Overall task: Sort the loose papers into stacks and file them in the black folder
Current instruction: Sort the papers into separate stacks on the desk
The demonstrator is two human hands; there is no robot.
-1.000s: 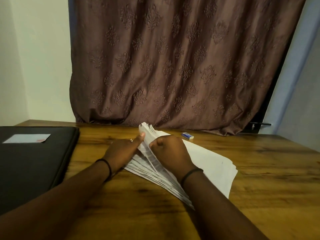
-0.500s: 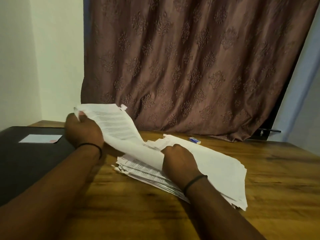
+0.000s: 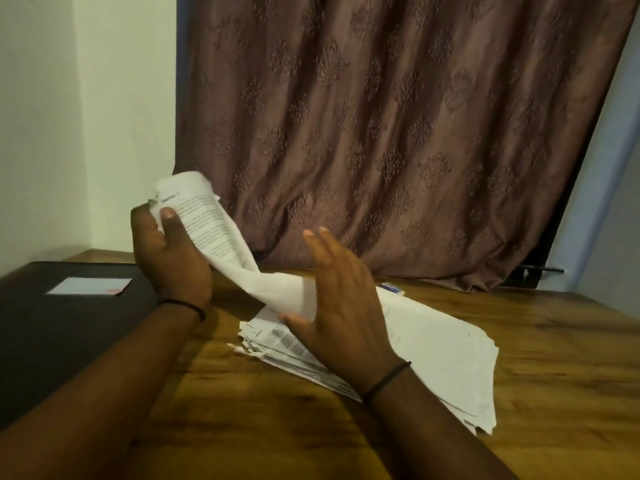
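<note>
The black folder (image 3: 52, 327) lies left of the left hand (image 3: 169, 258), which has lifted 1 printed sheet (image 3: 214, 230) higher, pinched at its top. The right hand (image 3: 341, 306) has let go, fingers spread above the paper stack (image 3: 433, 344) on the table (image 3: 554, 375).

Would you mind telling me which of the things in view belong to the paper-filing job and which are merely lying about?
Part of the job:
- lifted sheet, gripped by the left hand
- paper pile on the table, with the open right hand over it
- black folder, closed, at the left

Lying about:
- small blue-and-white item behind the pile
- brown curtain
- white card on the folder (purpose unclear)
</note>
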